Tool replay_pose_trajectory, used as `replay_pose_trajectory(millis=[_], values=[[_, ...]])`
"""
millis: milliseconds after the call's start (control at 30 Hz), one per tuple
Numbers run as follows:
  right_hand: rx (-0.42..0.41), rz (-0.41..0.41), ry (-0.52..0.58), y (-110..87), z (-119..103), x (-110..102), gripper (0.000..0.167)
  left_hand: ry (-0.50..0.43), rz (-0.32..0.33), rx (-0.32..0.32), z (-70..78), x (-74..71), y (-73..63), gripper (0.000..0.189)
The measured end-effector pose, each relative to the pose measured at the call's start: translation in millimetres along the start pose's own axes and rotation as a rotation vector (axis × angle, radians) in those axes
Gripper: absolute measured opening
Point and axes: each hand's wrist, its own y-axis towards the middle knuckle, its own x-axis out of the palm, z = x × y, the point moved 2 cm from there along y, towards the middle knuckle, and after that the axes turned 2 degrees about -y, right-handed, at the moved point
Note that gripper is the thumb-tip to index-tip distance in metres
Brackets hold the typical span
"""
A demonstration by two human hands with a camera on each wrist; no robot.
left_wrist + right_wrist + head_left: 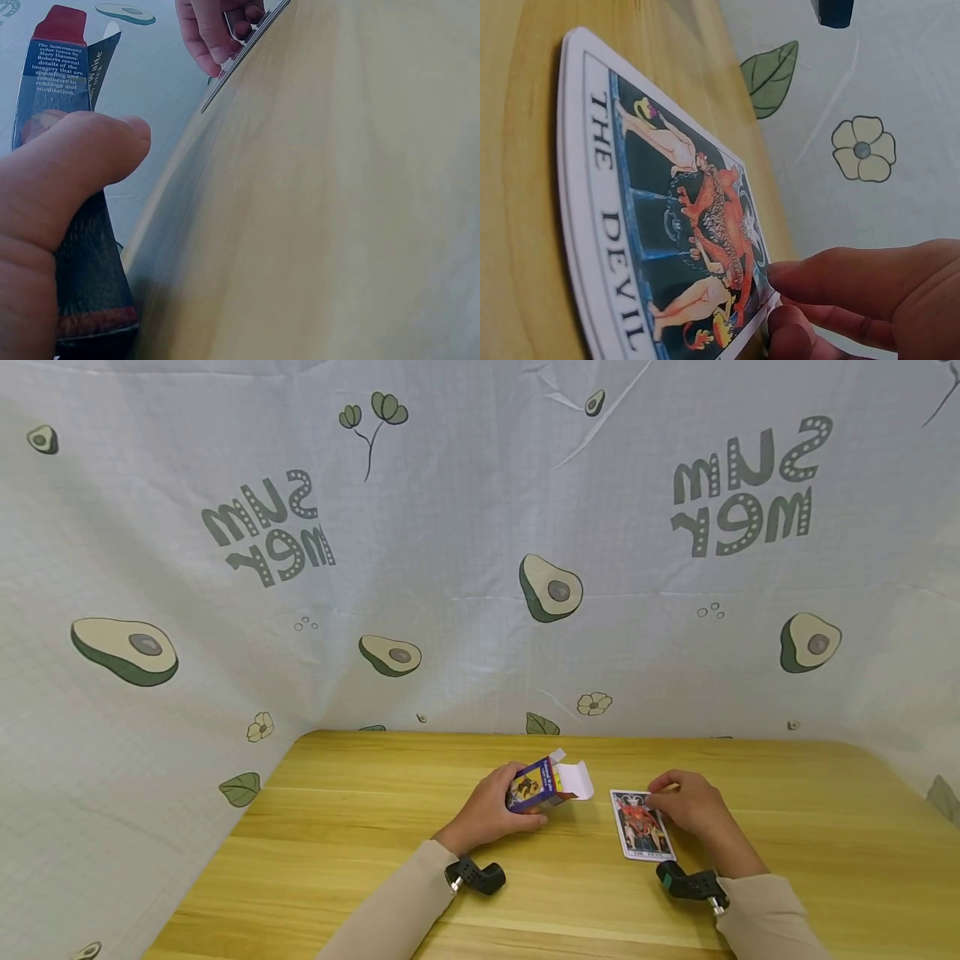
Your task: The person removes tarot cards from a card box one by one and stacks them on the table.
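My left hand [491, 806] grips an open purple tarot card box [534, 783], its white flaps sticking out toward the right. In the left wrist view the thumb lies across the dark side of the box [94, 255], below its printed text and red flap. My right hand [686, 806] pinches the top right corner of a thin stack of tarot cards [641, 831]. In the right wrist view the face-up top card [697, 225] reads "THE DEVIL", and the thumb [832, 277] is at its corner with curled fingers beside and below. The cards lie low over the table.
A wooden table [360, 877] spreads beneath both hands. Behind it hangs a pale curtain [465, 552] printed with avocados, leaves and mirrored lettering. Each wrist carries a black camera mount, one on the left [477, 877] and another on the right [688, 883].
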Motion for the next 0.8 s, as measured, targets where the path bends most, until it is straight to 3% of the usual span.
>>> replay_pose_trajectory(millis=[267,800], values=[[-0.002,-0.006,0.039,-2.7,-5,-3,0.035,0.005,0.000,0.015,0.7,-0.7,-0.5,0.064],[-0.157,-0.008,0.074,-22.4,-44,-6,0.035,-0.004,0.003,0.022,-0.2,0.3,-1.2,0.064]])
